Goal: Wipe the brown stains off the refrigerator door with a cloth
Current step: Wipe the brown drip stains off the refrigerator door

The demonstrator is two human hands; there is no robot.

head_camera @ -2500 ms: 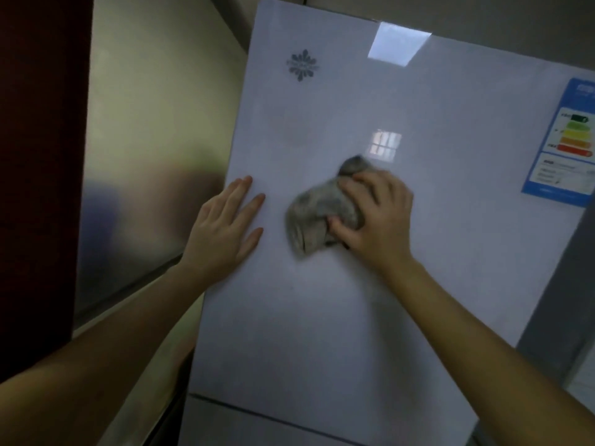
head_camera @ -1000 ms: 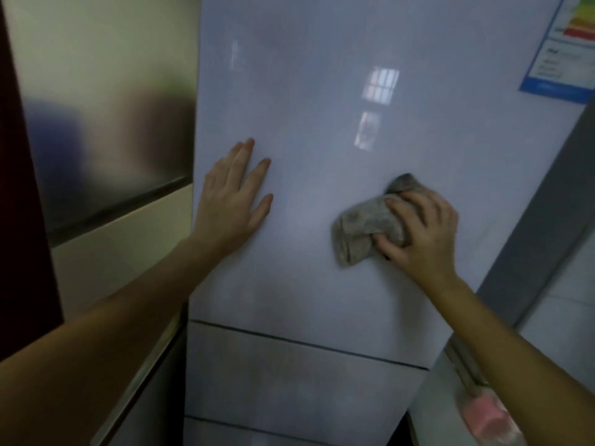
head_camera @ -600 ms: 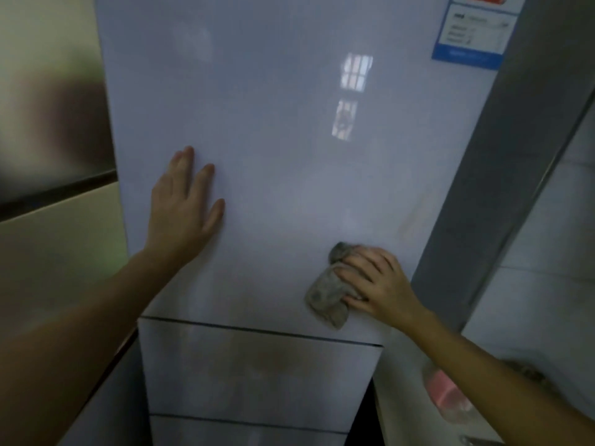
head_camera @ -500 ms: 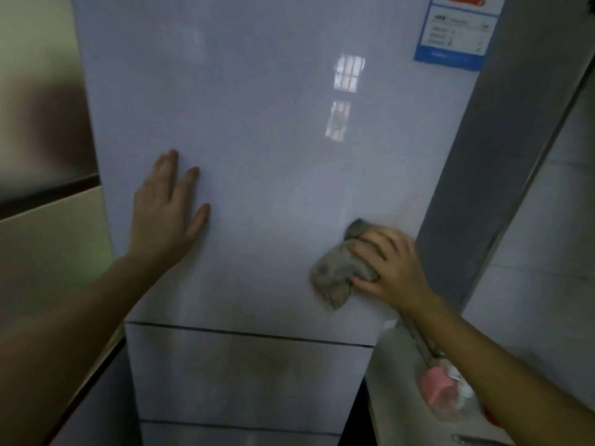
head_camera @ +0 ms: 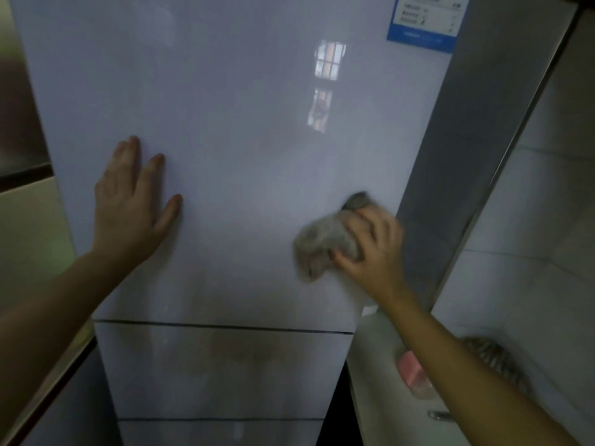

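Note:
The white glossy refrigerator door (head_camera: 231, 130) fills the middle of the head view. My right hand (head_camera: 375, 249) presses a crumpled grey cloth (head_camera: 322, 244) against the door's lower right part, close to its right edge; hand and cloth are blurred. My left hand (head_camera: 132, 204) lies flat on the door at the left, fingers spread, holding nothing. A faint brown stain (head_camera: 248, 352) shows on the lower door panel below the seam. No clear stain shows on the upper door.
A blue and white label (head_camera: 425, 22) sits at the door's top right. The grey fridge side (head_camera: 457, 149) borders a tiled wall. A white counter (head_camera: 383, 387) at the lower right holds a pink object (head_camera: 410, 371). A shiny cabinet (head_camera: 19, 123) stands left.
The view has tilted down the door. My right hand has carried the cloth from the door's middle down to its lower right edge and slightly up again. My left hand stays flat on the door.

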